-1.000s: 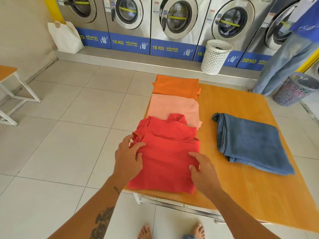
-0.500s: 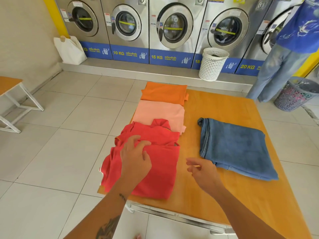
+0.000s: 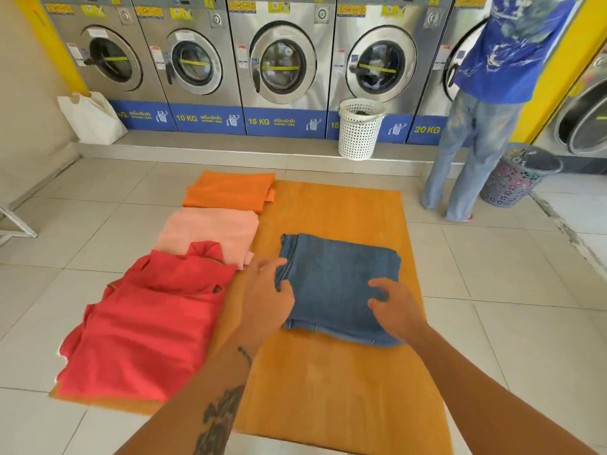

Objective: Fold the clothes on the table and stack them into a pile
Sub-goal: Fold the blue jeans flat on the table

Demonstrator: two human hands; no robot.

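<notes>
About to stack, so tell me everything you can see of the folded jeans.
The folded jeans are faded blue denim, folded into a rough rectangle lying flat on the wooden table, right of the shirts and apart from them. The left hand grips the left edge; the right hand hovers open over the near right part.

The long orange-brown wooden table (image 3: 331,382) looks smooth and matt. Soft matt cloth is seen in the red shirt (image 3: 144,326), the pale pink folded cloth (image 3: 210,229) and the far orange folded cloth (image 3: 230,190). Thick, rough denim is seen in the blue folded jeans (image 3: 341,280). Shiny metal is seen on the far grey washing machines (image 3: 282,54). The white holed basket (image 3: 359,129) is plastic.
</notes>
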